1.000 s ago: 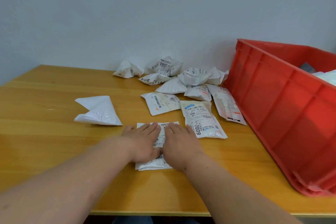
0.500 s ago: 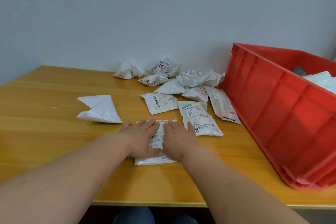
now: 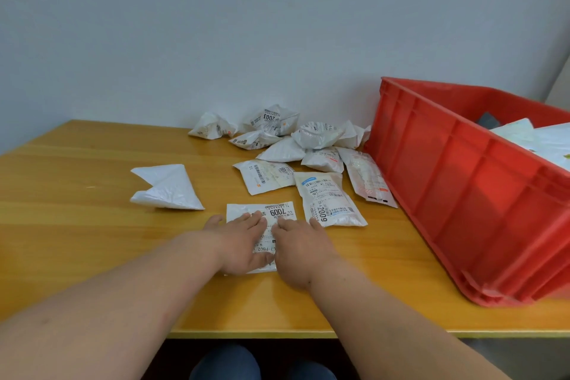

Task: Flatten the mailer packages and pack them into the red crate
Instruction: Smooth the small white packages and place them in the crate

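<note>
Since half a second ago your hands have slid back toward you along the mailer, so its far edge and the "7009" print are now uncovered, and the view has tilted so more of the red crate's inside shows. At centre-left of the frame a folded white mailer lies alone on the wooden table, well apart from your hands. Your left hand lies flat, fingers straight and close together, pressing the left half of the flattened mailer; your right hand presses its right half the same way, palm down, the two hands almost touching. That mailer sits in the lower centre of the frame near the table's front edge, label up, its long axis running from you toward the wall, the "7009" end pointing away. Just beside it to the right lies the mailer marked 2009, also lengthwise away from you. Above these, in the middle of the frame by the wall, is a heap of crumpled mailers. At the right the red crate stands on the table, holding flat white mailers inside.
</note>
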The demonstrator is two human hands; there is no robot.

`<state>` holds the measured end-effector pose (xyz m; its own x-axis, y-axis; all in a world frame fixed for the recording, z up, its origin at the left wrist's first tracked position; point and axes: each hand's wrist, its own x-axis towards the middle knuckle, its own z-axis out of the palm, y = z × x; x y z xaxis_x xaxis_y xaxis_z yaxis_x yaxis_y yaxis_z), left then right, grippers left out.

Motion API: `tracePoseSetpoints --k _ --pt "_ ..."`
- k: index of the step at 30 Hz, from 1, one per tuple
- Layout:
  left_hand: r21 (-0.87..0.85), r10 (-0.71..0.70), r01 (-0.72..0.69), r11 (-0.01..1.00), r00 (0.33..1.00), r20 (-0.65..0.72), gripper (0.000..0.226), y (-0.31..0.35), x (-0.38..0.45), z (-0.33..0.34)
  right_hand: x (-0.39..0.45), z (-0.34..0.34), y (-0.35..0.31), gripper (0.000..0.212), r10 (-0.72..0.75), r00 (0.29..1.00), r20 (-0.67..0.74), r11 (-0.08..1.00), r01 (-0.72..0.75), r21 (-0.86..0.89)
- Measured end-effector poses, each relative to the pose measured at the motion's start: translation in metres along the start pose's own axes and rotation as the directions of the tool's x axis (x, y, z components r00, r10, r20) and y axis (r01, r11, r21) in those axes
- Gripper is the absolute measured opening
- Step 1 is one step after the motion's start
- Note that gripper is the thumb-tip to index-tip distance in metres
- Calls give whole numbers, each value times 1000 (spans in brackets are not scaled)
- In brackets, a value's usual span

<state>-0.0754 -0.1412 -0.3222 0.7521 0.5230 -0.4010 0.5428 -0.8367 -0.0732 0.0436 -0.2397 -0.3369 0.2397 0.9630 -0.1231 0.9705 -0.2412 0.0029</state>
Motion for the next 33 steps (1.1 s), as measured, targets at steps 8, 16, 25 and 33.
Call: tracePoseSetpoints --k 8,16,25,33 --pt "25 -25 26 999 998 -51 76 -11 -16 -5 -10 -6 8 68 -51 991 125 998 55 -31" --pt "118 -33 24 993 996 77 72 -6 -16 -14 -11 -4 7 65 -50 991 122 996 58 -64" --pt "41 -46 45 998 998 33 69 -11 -14 -12 -11 -4 4 67 -42 993 110 997 48 -59" --pt "-45 -54 53 998 998 -14 73 -11 -12 10 -24 14 2 72 -20 999 29 1000 20 11"
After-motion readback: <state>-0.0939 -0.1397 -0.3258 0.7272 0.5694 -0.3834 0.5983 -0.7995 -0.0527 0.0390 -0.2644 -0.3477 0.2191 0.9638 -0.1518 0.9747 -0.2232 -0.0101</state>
